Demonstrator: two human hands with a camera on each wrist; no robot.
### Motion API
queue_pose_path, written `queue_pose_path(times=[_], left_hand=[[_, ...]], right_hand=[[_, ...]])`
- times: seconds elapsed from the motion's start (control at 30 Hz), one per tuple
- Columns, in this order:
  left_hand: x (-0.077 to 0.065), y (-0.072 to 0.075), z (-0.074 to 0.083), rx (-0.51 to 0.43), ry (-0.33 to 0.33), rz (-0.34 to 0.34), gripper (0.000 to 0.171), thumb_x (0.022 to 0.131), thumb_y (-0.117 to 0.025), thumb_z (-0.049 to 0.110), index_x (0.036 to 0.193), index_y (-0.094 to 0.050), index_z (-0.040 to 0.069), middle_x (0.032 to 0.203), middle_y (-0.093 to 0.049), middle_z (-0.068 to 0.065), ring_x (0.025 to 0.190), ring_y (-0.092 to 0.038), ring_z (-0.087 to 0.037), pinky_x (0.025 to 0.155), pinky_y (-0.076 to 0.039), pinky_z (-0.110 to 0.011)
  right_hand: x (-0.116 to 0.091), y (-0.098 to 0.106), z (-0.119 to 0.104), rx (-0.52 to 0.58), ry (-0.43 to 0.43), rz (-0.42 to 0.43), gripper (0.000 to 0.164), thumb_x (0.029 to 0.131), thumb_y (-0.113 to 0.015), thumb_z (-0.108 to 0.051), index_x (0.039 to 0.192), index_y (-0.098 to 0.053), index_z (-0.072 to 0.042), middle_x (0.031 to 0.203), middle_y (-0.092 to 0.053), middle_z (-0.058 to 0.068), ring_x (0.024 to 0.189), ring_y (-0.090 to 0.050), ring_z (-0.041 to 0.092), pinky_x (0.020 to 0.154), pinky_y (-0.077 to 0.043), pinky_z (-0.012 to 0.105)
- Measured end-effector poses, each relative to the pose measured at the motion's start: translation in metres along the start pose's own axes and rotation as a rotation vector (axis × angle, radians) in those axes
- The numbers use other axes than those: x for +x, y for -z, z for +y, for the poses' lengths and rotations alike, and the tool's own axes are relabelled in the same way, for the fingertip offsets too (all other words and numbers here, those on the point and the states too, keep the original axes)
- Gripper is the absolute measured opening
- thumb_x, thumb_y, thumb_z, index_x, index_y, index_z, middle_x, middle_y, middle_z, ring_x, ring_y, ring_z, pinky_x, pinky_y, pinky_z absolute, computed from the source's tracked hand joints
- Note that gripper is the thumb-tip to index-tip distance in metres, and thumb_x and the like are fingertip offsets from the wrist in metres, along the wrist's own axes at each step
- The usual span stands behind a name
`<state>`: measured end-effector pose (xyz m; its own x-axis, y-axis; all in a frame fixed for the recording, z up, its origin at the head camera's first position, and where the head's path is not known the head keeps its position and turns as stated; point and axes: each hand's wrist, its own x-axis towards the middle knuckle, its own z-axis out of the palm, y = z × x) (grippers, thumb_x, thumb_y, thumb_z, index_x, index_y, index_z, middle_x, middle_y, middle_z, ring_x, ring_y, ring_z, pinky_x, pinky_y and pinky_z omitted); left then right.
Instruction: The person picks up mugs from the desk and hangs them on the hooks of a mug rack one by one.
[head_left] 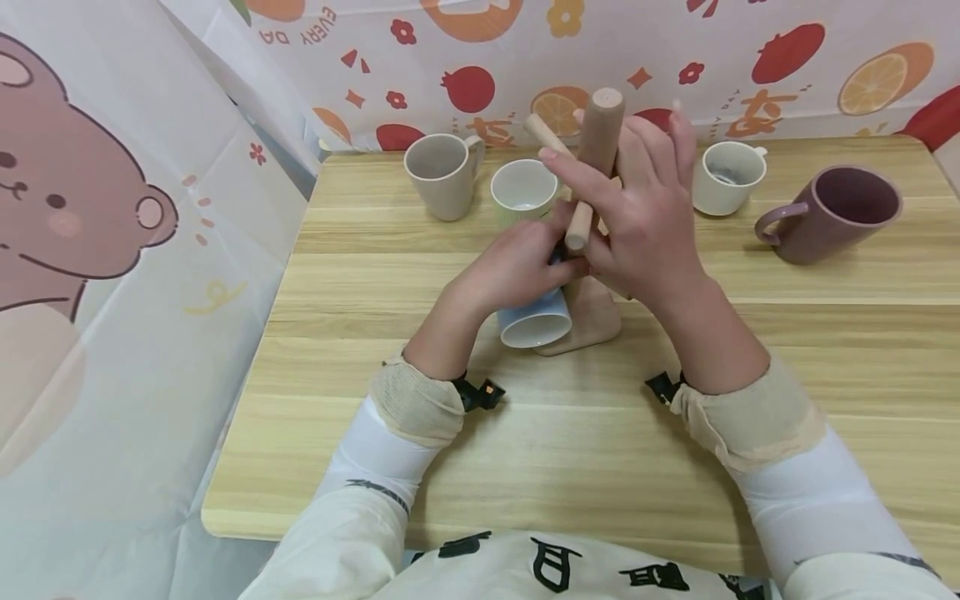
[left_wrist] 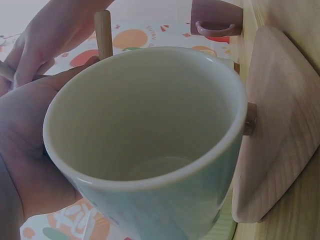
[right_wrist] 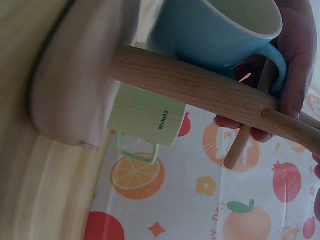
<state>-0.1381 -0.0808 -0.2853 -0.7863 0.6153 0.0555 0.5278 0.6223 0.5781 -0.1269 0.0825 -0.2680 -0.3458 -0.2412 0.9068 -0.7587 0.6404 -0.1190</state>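
A wooden mug tree (head_left: 602,137) stands mid-table on its flat base (head_left: 596,321), with pegs sticking out from the post. My left hand (head_left: 517,262) grips a light blue mug (head_left: 534,321) that lies tipped beside the post, mouth toward me. In the right wrist view, a peg (right_wrist: 238,147) shows by the loop of the blue mug's handle (right_wrist: 280,62), and left fingertips curl round that peg. My right hand (head_left: 648,208) holds the upper post, its index finger stretched across it. Part of its grip is hidden.
Behind the tree stands a pale green mug (head_left: 517,187), with a beige mug (head_left: 442,175) to its left. A small white cup (head_left: 727,179) and a purple mug (head_left: 836,217) are at the right. A fruit-patterned cloth (head_left: 480,50) hangs along the table's back edge.
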Motion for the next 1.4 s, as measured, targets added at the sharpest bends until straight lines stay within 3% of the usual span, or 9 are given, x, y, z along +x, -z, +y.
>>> queue_pose_path(times=[0.23, 0.47, 0.6, 0.73, 0.83, 1.03, 1.13, 1.3, 1.4], left_hand=[[0.001, 0.001, 0.002, -0.013, 0.041, -0.03, 0.019, 0.093, -0.066, 0.029, 0.106, -0.061, 0.017, 0.084, -0.06, 0.002, 0.079, -0.053, -0.014, 0.071, -0.044, -0.029], [0.001, 0.002, 0.0, -0.002, 0.058, -0.033, 0.021, 0.094, -0.064, 0.032, 0.108, -0.06, 0.017, 0.085, -0.06, 0.002, 0.081, -0.054, -0.015, 0.073, -0.044, -0.03], [-0.001, 0.001, 0.0, -0.009, 0.051, -0.012, 0.023, 0.094, -0.066, 0.035, 0.109, -0.061, 0.019, 0.089, -0.063, 0.004, 0.083, -0.056, -0.013, 0.076, -0.046, -0.03], [-0.001, 0.001, 0.001, -0.031, 0.044, -0.008, 0.022, 0.094, -0.066, 0.037, 0.109, -0.061, 0.021, 0.094, -0.066, 0.009, 0.085, -0.06, -0.009, 0.078, -0.047, -0.029], [-0.001, 0.0, 0.001, -0.038, 0.043, -0.005, 0.022, 0.094, -0.066, 0.038, 0.106, -0.06, 0.021, 0.092, -0.066, 0.01, 0.084, -0.06, -0.008, 0.077, -0.048, -0.029], [-0.002, 0.001, 0.001, -0.036, 0.048, -0.006, 0.022, 0.093, -0.066, 0.038, 0.104, -0.06, 0.019, 0.092, -0.066, 0.009, 0.084, -0.06, -0.008, 0.077, -0.048, -0.029], [-0.002, 0.001, 0.002, -0.033, 0.052, -0.006, 0.023, 0.093, -0.066, 0.039, 0.103, -0.06, 0.019, 0.091, -0.065, 0.009, 0.084, -0.06, -0.009, 0.077, -0.048, -0.029], [-0.002, -0.001, 0.001, -0.025, 0.047, -0.001, 0.024, 0.093, -0.066, 0.04, 0.101, -0.06, 0.019, 0.089, -0.065, 0.008, 0.082, -0.059, -0.009, 0.075, -0.047, -0.029], [-0.001, -0.001, 0.001, -0.017, 0.05, -0.009, 0.025, 0.093, -0.066, 0.041, 0.102, -0.059, 0.019, 0.089, -0.065, 0.008, 0.082, -0.059, -0.009, 0.075, -0.047, -0.029]], right_hand=[[-0.013, 0.013, 0.003, 0.11, -0.01, -0.08, 0.041, 0.089, -0.061, -0.02, 0.13, -0.063, -0.019, 0.14, -0.055, 0.016, 0.14, -0.038, 0.031, 0.117, -0.01, 0.058], [-0.023, 0.021, 0.006, 0.193, -0.017, -0.14, 0.046, 0.094, -0.066, -0.033, 0.137, -0.058, -0.023, 0.157, -0.037, -0.002, 0.149, -0.024, 0.022, 0.119, -0.003, 0.059], [-0.02, 0.026, 0.008, 0.26, -0.001, -0.112, 0.04, 0.091, -0.071, -0.024, 0.129, -0.065, -0.017, 0.149, -0.049, 0.006, 0.144, -0.035, 0.027, 0.118, -0.013, 0.058], [-0.014, 0.035, 0.008, 0.319, -0.026, -0.017, 0.026, 0.084, -0.071, -0.009, 0.11, -0.071, -0.002, 0.125, -0.066, 0.017, 0.13, -0.053, 0.033, 0.114, -0.031, 0.053], [-0.01, 0.043, 0.008, 0.329, -0.069, 0.064, 0.024, 0.089, -0.067, -0.016, 0.101, -0.072, 0.004, 0.114, -0.07, 0.019, 0.122, -0.059, 0.035, 0.111, -0.037, 0.05], [-0.008, 0.056, 0.02, 0.32, -0.199, 0.205, 0.04, 0.087, -0.068, -0.033, 0.099, -0.071, 0.005, 0.109, -0.072, 0.02, 0.114, -0.064, 0.037, 0.108, -0.041, 0.049], [-0.01, 0.064, 0.037, 0.252, -0.295, 0.221, 0.045, 0.083, -0.067, -0.038, 0.102, -0.072, 0.003, 0.112, -0.072, 0.015, 0.117, -0.063, 0.031, 0.11, -0.04, 0.044], [-0.022, 0.087, 0.08, 0.047, -0.58, 0.145, 0.038, 0.084, -0.065, -0.031, 0.112, -0.074, -0.008, 0.119, -0.071, 0.002, 0.119, -0.059, 0.012, 0.108, -0.037, 0.029], [-0.035, 0.099, 0.107, -0.073, -0.741, 0.07, 0.036, 0.086, -0.064, -0.028, 0.119, -0.072, -0.019, 0.122, -0.068, -0.005, 0.118, -0.052, 0.003, 0.107, -0.033, 0.026]])
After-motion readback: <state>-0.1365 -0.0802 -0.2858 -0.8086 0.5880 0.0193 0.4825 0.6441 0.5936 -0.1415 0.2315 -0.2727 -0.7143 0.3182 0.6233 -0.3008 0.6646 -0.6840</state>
